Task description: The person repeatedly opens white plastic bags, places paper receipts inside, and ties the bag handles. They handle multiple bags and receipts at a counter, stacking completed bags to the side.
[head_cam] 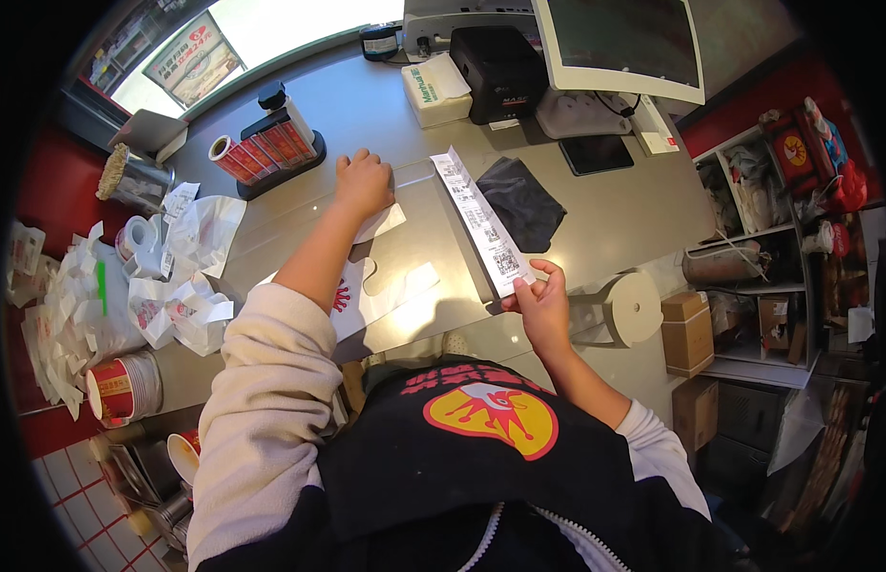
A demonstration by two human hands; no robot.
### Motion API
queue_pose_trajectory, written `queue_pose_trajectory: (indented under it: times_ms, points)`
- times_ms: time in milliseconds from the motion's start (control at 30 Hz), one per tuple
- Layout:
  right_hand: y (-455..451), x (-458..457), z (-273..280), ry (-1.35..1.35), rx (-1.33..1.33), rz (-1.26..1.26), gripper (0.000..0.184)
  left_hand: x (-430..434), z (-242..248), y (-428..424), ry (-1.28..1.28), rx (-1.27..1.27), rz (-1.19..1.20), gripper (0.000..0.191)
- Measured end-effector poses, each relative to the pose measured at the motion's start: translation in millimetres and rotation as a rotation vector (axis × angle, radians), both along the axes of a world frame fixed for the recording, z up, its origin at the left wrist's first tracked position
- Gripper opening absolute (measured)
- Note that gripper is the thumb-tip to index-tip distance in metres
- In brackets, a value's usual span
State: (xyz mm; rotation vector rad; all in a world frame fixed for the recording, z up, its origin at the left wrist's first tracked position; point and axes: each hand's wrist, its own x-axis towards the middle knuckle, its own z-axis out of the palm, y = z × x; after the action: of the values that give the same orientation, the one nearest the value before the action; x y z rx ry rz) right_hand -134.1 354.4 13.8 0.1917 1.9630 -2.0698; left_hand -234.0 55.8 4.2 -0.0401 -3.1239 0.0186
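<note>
My right hand [539,300] pinches the near end of a long printed paper receipt [479,218] between thumb and fingers. The strip bears printed codes and stretches away from me above the metal counter [300,214]. To the left, my left hand [364,184] is curled knuckles-up on the counter. One handle of a white plastic bag [371,293] with a red print shows beside its wrist; whether the fingers grip anything is hidden. A folded black cloth [523,204] lies just right of the receipt.
A sticker-roll dispenser [271,154] stands beyond my left hand. Behind are a tissue pack [436,93], a black printer [497,79], a monitor [622,43] and a phone [597,155]. Plastic bags [182,311] and stacked paper bowls [121,386] line the left. Shelves [754,286] stand right.
</note>
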Motion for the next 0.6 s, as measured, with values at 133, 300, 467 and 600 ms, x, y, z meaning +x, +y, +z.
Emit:
queue_pose_trajectory:
  times_ms: [133, 300, 467, 600]
  points:
    - [-2.5, -3.3, 3.2, 0.080, 0.216, 0.057, 0.041, 1.6, 3.6, -14.4, 0.111, 0.029, -0.092, 0.028]
    - [-22.3, -16.9, -11.3, 0.029, 0.203, 0.147, 0.043, 6.3, 22.6, -14.0, 0.232, 0.101, -0.146, 0.031]
    - [-77.7, -51.9, -14.0, -0.217, -0.025, 0.064, 0.046, -10.7, 21.1, -4.7, 0.177, 0.049, -0.141, 0.035]
    - [-81.7, -60.9, -1.5, -0.099, 0.288, 0.214, 0.048, -16.5, 2.2, -10.4, 0.309, 0.175, -0.023, 0.034]
